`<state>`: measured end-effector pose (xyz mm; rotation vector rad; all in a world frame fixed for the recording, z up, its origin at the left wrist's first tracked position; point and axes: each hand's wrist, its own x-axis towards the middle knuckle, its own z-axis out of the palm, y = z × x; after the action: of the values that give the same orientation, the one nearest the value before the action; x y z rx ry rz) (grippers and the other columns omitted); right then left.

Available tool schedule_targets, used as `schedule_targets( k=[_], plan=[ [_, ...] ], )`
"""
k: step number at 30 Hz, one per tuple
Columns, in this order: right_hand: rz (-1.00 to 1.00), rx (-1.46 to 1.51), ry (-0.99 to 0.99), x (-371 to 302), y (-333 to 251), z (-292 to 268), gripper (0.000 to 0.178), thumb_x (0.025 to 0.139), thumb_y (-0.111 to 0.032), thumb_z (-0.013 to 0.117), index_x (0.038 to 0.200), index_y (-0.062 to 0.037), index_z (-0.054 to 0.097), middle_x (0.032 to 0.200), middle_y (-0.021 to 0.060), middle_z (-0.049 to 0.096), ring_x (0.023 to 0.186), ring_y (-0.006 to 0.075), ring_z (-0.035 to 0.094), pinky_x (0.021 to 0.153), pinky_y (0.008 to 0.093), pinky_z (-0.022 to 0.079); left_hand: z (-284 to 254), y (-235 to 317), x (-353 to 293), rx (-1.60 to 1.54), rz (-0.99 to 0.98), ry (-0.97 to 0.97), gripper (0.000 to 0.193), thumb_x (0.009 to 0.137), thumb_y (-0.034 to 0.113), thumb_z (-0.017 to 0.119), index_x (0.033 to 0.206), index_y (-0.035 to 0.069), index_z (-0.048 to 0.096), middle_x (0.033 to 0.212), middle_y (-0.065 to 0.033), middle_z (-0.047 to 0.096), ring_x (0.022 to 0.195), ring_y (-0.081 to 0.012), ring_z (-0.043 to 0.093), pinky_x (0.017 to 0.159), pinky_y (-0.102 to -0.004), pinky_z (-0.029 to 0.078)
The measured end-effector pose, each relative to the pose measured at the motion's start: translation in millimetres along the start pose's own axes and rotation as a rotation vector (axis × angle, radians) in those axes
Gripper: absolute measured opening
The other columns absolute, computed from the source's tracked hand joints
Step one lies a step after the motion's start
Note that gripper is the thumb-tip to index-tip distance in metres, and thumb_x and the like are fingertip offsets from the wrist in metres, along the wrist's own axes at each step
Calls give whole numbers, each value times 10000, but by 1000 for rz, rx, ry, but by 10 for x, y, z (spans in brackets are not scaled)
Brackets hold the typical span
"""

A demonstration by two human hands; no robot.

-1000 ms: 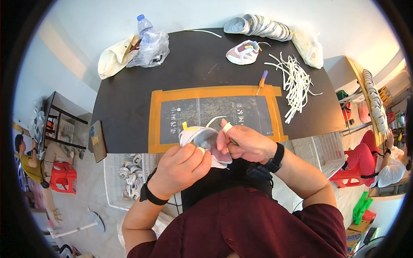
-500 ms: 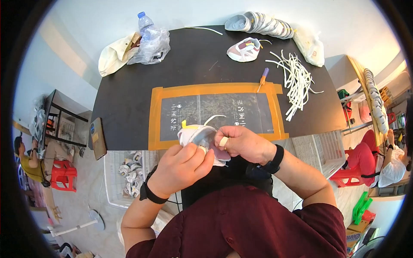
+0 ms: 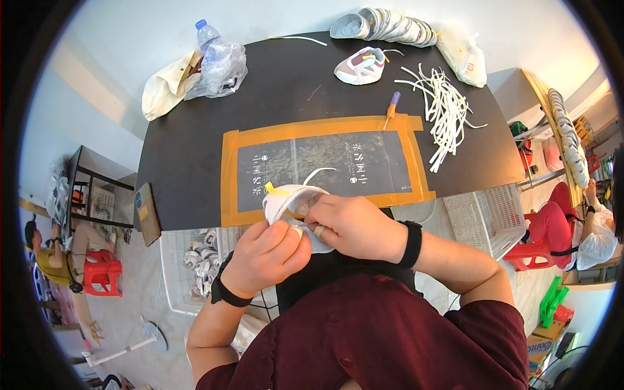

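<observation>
Close to my body, at the table's front edge, I hold a white shoe upper with a yellow tab and a thin white strip rising from its far side. My left hand is closed on the upper's near left edge. Curled over the grey lining, my right hand has its fingers at the opening, and their tips are partly hidden inside. Pale bands wrap a finger on each hand. A finished-looking pink and white shoe upper stands farther back on the table.
Orange tape frames a clear sheet on the dark table. A purple-handled awl, white strips, stacked uppers, bags and a phone lie around it. Crates stand below; co-workers sit at both sides.
My right hand has moved left and its fingers have gone deeper into the upper's opening. The upper has tilted slightly. My left hand keeps its grip, and the whole view has shifted a little.
</observation>
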<state>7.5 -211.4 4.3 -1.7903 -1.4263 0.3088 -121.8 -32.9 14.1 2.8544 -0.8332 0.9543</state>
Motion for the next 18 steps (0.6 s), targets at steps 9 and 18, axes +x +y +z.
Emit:
schedule_targets(
  k=[9,18],
  plan=[
    [-20,-142,-16,8,-1,50,149,789,-56,623,937,-70,618,880,96,613,762,317,633,657,407,529,24,13,-31,-74,-5,-45,305,642,107,697,938,102,626,888,-22,587,873,-214,595,646,-321,493],
    [557,810,359,342,7,-264,90,926,-120,538,933,-50,595,780,-49,521,644,28,427,572,209,367,-149,-25,102,-119,-4,-94,239,662,87,670,887,112,594,857,-12,542,820,-165,563,614,-268,478]
  ],
)
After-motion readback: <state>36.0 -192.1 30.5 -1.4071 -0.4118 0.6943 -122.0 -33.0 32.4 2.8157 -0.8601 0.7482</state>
